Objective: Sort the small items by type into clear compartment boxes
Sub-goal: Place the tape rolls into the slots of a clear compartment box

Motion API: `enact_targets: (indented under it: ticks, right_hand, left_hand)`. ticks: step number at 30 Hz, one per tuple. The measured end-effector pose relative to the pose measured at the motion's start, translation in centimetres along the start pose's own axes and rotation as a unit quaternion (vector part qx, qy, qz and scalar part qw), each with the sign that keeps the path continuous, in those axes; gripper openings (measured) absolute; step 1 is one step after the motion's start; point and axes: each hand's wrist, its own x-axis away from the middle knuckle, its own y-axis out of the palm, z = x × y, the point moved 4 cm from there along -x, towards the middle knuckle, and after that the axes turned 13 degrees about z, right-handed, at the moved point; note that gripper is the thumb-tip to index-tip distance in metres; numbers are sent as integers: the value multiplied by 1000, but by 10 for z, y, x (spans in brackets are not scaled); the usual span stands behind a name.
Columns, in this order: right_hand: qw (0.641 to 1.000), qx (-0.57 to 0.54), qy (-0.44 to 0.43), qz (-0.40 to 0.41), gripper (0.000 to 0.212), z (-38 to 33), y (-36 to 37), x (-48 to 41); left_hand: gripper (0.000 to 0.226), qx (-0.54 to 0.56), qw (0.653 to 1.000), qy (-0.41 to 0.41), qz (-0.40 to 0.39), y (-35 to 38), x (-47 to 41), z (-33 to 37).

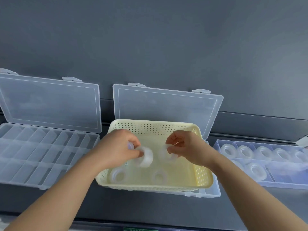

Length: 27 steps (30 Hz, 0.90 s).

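Observation:
A pale yellow perforated basket (202, 174) sits in the middle, resting on an open clear compartment box (210, 192). Inside the basket my left hand (116, 147) grips a clear tape roll (146, 156), and a second roll shows behind its fingers. My right hand (185, 147) pinches another clear roll (164, 152). Two more rolls (117, 175) (160, 176) lie on the basket floor.
An open compartment box with no items in it (41, 155) lies at the left with its lid up. At the right a clear box (283, 170) holds several tape rolls in its compartments. A grey wall rises behind the dark table (150, 209).

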Motion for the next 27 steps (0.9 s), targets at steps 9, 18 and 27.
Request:
enact_targets:
  ticks: [9, 18, 27]
  right_hand:
    - [982, -64, 8, 177, 10, 18, -80, 42]
    - [940, -87, 117, 308, 4, 121, -206, 100]
    - [920, -74, 171, 345, 6, 208, -279, 131]
  left_hand:
    - [15, 156, 974, -31, 162, 5, 1, 74]
    - [6, 129, 987, 31, 87, 95, -13, 209]
    - [19, 1, 997, 73, 13, 206, -27, 303]
